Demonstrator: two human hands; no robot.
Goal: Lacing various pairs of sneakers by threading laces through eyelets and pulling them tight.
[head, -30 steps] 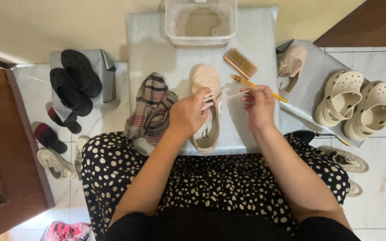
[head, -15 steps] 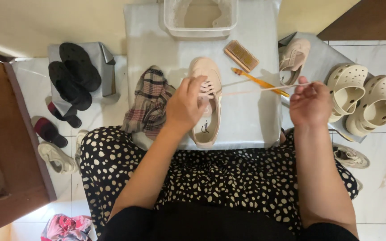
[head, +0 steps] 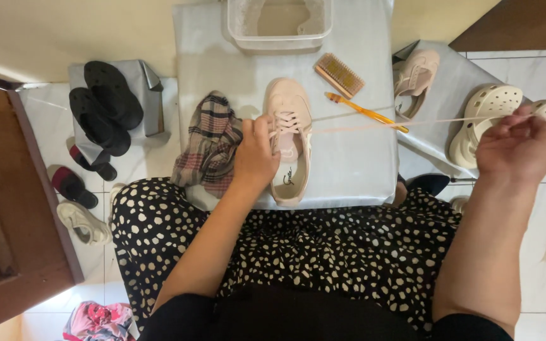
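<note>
A pale pink sneaker lies on a grey covered table, toe pointing away from me. My left hand holds its left side near the eyelets. A long pink shoelace runs taut from the eyelets out to the right. My right hand is shut on the far end of that lace, out over the floor to the right of the table.
A wooden scrub brush, an orange toothbrush, a plaid cloth and a clear plastic tub are on the table. A second pink sneaker and cream clogs lie right. Black sandals sit left.
My right hand has drawn the shoelace further out to the right, away from the sneaker. My left hand stays on the shoe.
</note>
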